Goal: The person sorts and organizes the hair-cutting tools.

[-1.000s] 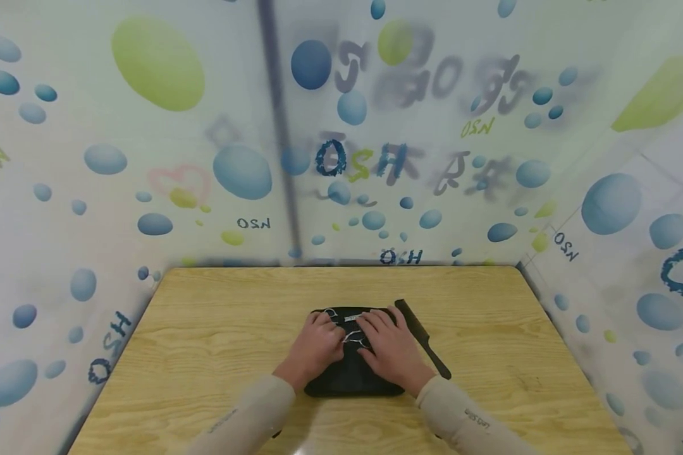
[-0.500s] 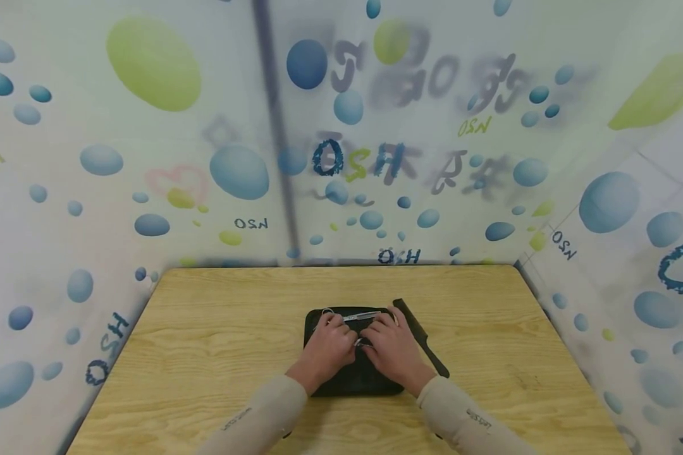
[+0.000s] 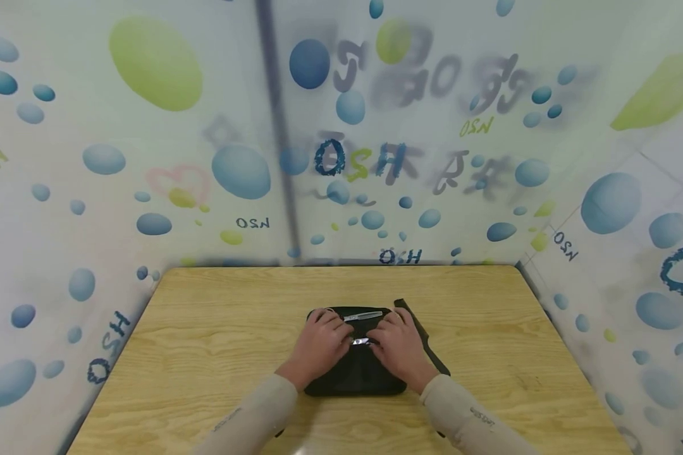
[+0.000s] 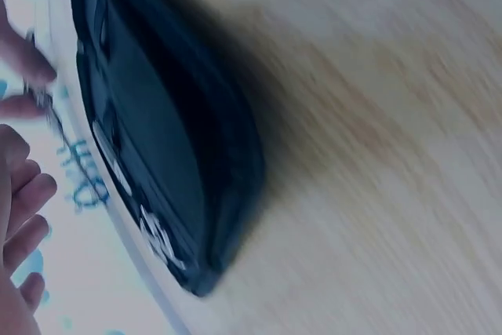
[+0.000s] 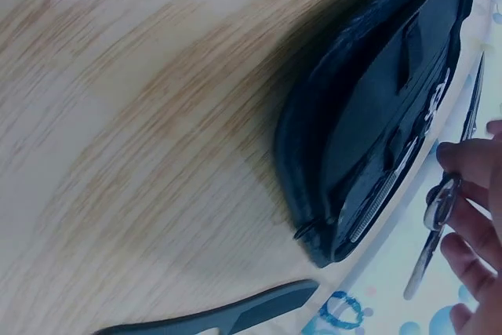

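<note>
Both hands are over a black case (image 3: 355, 376). A pair of metal scissors (image 3: 361, 341) is held sideways between them. My left hand (image 3: 321, 341) has its fingertips at the left end of the scissors. The thumb and fingers of my right hand (image 3: 399, 344) pinch the scissors; in the right wrist view, a slim blade (image 5: 474, 100) points away from this hand and a finger ring lies at the pinch. A second pair of shears (image 3: 363, 315) lies along the far part of the case. The left fingers cover one end of it.
A black comb (image 3: 415, 325) lies on the wooden table (image 3: 222, 316) beside the case, partly behind the right hand. Loops and a zipper (image 5: 376, 198) show on the case. A patterned wall (image 3: 239, 170) stands behind the table's far edge.
The left hand has shifted right and then back left. The scissors between the hands have turned, and their looped handles no longer show. The shears in the case are less covered than at first.
</note>
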Available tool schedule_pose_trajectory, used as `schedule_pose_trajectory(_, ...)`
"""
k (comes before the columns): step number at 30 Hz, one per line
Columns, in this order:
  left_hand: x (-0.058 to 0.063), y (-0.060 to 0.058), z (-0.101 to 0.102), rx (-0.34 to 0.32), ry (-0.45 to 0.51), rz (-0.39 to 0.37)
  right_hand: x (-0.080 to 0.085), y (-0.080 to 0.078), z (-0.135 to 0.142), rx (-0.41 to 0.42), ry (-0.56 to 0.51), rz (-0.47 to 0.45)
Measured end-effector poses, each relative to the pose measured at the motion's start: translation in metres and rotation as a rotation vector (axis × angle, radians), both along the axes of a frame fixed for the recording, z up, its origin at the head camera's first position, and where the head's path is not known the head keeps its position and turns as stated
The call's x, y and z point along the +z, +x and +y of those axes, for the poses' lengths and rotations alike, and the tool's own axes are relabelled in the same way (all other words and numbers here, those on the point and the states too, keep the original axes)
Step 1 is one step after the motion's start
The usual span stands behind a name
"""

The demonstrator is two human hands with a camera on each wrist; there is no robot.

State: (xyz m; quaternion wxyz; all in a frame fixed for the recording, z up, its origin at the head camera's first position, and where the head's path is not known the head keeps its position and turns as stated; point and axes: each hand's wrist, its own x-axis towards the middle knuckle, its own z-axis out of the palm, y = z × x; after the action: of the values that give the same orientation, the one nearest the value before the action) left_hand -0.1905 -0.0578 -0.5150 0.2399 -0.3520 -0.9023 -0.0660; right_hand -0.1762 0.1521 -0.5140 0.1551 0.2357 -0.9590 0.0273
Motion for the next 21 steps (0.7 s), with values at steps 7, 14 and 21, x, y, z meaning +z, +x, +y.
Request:
schedule_pose_trajectory(7,-0.002,-0.003,-0.037,0.070,0.007,-0.171,0.003,-0.001,0.015,-0.040,0.010,-0.024)
schedule_pose_trajectory(14,-0.010,0.002,-0.071,0.170,-0.091,-0.376,0.002,-0.005,0.028,-0.092,0.000,0.002)
schedule_pose_trajectory(21,-0.018,0.012,-0.090,0.174,-0.163,-0.467,0.000,-0.007,0.040,-0.133,0.023,-0.022)
